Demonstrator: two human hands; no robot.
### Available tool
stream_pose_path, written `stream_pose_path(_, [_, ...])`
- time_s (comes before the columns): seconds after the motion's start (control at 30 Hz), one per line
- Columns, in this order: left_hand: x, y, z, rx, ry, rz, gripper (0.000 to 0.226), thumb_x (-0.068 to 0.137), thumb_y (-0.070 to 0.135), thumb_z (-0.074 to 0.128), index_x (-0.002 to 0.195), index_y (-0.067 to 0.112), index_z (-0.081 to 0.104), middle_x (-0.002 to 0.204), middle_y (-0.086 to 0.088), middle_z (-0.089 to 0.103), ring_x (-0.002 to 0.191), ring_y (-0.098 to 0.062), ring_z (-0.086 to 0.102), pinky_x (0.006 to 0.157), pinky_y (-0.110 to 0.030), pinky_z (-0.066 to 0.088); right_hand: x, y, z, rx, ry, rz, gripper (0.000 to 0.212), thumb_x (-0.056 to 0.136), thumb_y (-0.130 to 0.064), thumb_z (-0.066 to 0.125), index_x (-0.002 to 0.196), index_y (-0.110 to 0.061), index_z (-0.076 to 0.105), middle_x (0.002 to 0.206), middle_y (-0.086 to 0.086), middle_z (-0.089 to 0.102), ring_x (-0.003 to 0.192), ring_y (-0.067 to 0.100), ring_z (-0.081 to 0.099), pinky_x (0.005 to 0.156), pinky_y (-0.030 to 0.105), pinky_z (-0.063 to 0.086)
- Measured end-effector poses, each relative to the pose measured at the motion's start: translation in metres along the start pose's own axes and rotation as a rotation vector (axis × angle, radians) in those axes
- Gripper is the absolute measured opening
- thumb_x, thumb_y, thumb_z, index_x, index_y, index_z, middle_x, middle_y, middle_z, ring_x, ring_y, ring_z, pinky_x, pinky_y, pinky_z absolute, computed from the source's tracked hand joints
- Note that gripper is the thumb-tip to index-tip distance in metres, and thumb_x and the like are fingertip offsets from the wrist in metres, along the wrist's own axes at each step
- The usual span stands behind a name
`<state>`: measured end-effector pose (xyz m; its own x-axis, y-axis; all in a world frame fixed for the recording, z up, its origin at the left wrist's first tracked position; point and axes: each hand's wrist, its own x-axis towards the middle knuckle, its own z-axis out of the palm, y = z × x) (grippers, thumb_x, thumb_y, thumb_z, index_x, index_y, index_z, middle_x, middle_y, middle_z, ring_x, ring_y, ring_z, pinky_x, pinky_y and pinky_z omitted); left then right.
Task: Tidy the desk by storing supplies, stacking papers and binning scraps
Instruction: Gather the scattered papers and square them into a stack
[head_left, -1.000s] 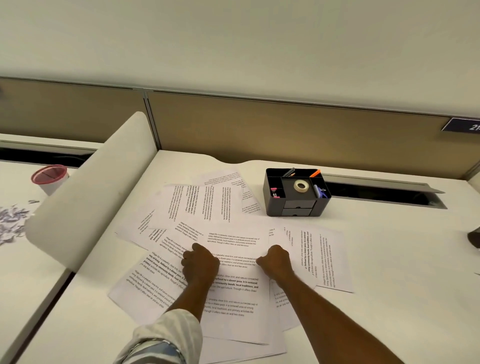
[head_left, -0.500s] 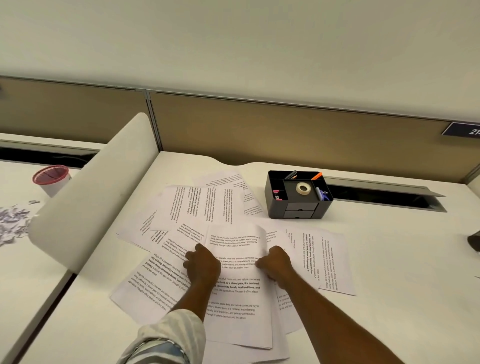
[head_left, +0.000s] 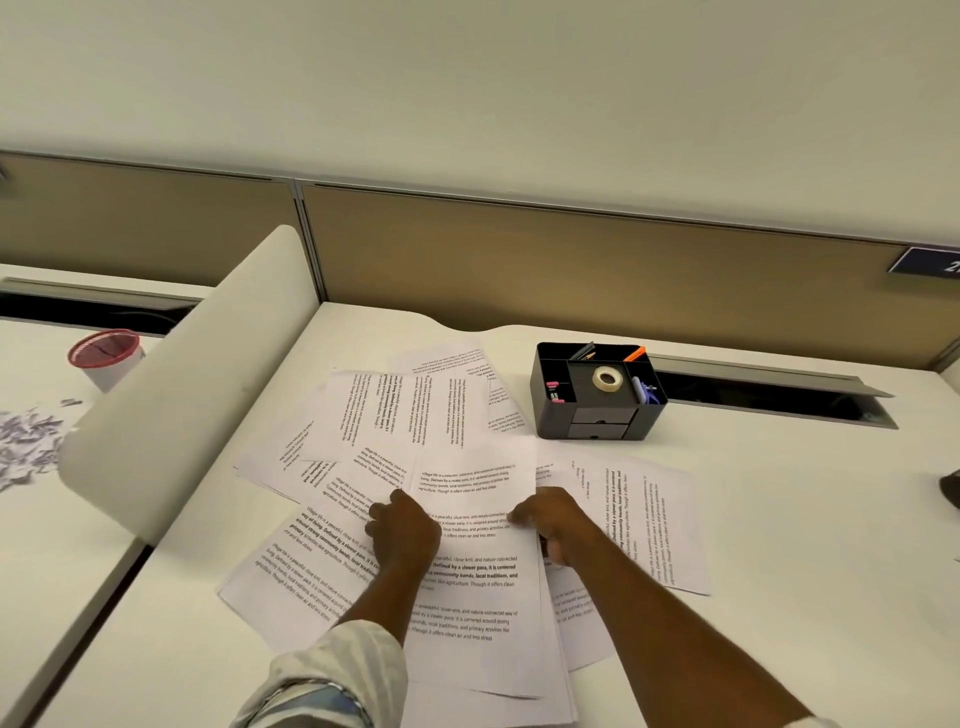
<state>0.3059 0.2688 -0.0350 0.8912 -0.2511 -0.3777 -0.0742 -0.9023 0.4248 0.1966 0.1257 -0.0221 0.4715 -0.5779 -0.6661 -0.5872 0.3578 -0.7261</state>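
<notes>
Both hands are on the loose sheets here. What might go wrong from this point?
1. The right hand appears to pinch the top sheet while the left hand rests on it; pulling may crease it or drag the fanned sheets underneath askew.
2. The far sheets lie close beside the organizer; sweeping them in might nudge it.
3. The scraps sit beyond the divider, easily overlooked.

Both arms are reaching forward, the left hand (head_left: 404, 535) (sleeve (head_left: 337, 670) bunched at the forearm) gripping a sheet (head_left: 475, 587) at its left edge with curled fingers, the right hand (head_left: 553, 522) pinching the right edge.
</notes>
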Motion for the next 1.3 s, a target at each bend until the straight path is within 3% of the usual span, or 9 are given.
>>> stream_pose_path(0.3, [0.014, 0.005, -0.017, -0.543, -0.076, 0.027, 0.091, 0.069, 0.068, 0.067, 0.133, 0.007, 0.046, 0.125, -0.011, 0.061, 0.113, -0.034, 0.059, 0.099, -0.047, 0.047, -0.009, -0.033, -0.018, 0.063, -0.115, -0.180, 0.031, 0.082, 0.009, 0.057, 0.110, -0.004, 0.060, 0.111, 0.019, 0.068, 0.098, 0.037, 0.066, 0.089, 0.049, 0.054])
stream_pose_path(0.37, [0.011, 0.009, -0.028, -0.708, -0.058, 0.028, 0.085, 0.073, 0.060, 0.071, 0.132, 0.005, 0.045, 0.122, -0.008, 0.061, 0.113, -0.033, 0.058, 0.096, -0.044, 0.047, -0.012, -0.045, -0.026, 0.117, -0.144, -0.235, 0.034, 0.082, 0.013, 0.053, 0.111, -0.002, 0.060, 0.111, 0.020, 0.067, 0.096, 0.036, 0.066, 0.085, 0.046, 0.055])
stream_pose_path(0.47, [0.006, 0.021, -0.048, -0.957, -0.179, 0.110, 0.044, 0.081, 0.040, 0.073, 0.107, 0.009, 0.056, 0.103, -0.003, 0.069, 0.090, -0.027, 0.069, 0.077, -0.038, 0.055, -0.017, -0.066, -0.039, 0.220, -0.188, -0.317, 0.037, 0.082, 0.017, 0.049, 0.111, -0.002, 0.060, 0.111, 0.020, 0.066, 0.095, 0.036, 0.065, 0.083, 0.044, 0.055])
stream_pose_path(0.6, [0.004, 0.042, -0.062, -1.002, -0.229, 0.223, 0.023, 0.084, 0.022, 0.071, 0.103, 0.009, 0.069, 0.097, -0.011, 0.075, 0.079, -0.027, 0.074, 0.072, -0.042, 0.060, -0.022, -0.092, -0.056, 0.290, -0.204, -0.408, 0.043, 0.079, 0.018, 0.049, 0.119, 0.002, 0.057, 0.117, 0.022, 0.065, 0.106, 0.042, 0.062, 0.094, 0.054, 0.050])
stream_pose_path(0.83, [-0.008, 0.082, -0.071, -1.227, -0.254, 0.244, 0.028, 0.082, 0.002, 0.068, 0.109, -0.003, 0.063, 0.100, -0.021, 0.072, 0.090, -0.041, 0.070, 0.079, -0.055, 0.057, -0.030, -0.105, -0.080, 0.190, -0.218, -0.431, 0.030, 0.084, 0.010, 0.056, 0.105, -0.010, 0.064, 0.111, 0.016, 0.069, 0.095, 0.033, 0.066, 0.084, 0.044, 0.054])
stream_pose_path(0.97, [-0.011, 0.089, -0.067, -1.208, -0.254, 0.253, 0.026, 0.082, 0.002, 0.069, 0.107, 0.000, 0.065, 0.099, -0.018, 0.073, 0.088, -0.038, 0.071, 0.078, -0.053, 0.058, -0.021, -0.092, -0.087, 0.045, -0.143, -0.395, 0.030, 0.083, 0.009, 0.059, 0.100, -0.016, 0.065, 0.115, 0.015, 0.068, 0.101, 0.034, 0.066, 0.092, 0.051, 0.052])
stream_pose_path(1.13, [-0.008, 0.088, -0.059, -1.092, -0.206, 0.263, 0.011, 0.084, 0.012, 0.070, 0.093, 0.006, 0.069, 0.093, -0.012, 0.074, 0.083, -0.031, 0.071, 0.077, -0.043, 0.058, -0.017, -0.089, -0.094, 0.002, -0.117, -0.412, 0.035, 0.084, 0.011, 0.056, 0.110, -0.011, 0.062, 0.113, 0.014, 0.068, 0.096, 0.028, 0.065, 0.081, 0.037, 0.054])
stream_pose_path(1.2, [-0.004, 0.080, -0.053, -1.016, -0.177, 0.217, 0.020, 0.086, 0.027, 0.069, 0.079, 0.009, 0.066, 0.083, -0.009, 0.072, 0.077, -0.028, 0.068, 0.072, -0.042, 0.056, -0.013, -0.087, -0.097, 0.014, -0.105, -0.397, 0.037, 0.084, 0.011, 0.057, 0.117, -0.006, 0.061, 0.111, 0.014, 0.068, 0.091, 0.027, 0.065, 0.076, 0.034, 0.054])
stream_pose_path(1.3, [-0.001, 0.065, -0.046, -0.925, -0.144, 0.161, 0.029, 0.092, 0.034, 0.060, 0.083, 0.007, 0.067, 0.090, -0.014, 0.073, 0.079, -0.028, 0.067, 0.076, -0.045, 0.056, -0.007, -0.081, -0.101, 0.030, -0.072, -0.352, 0.036, 0.084, 0.009, 0.058, 0.118, -0.004, 0.062, 0.110, 0.014, 0.067, 0.096, 0.032, 0.065, 0.084, 0.041, 0.054])
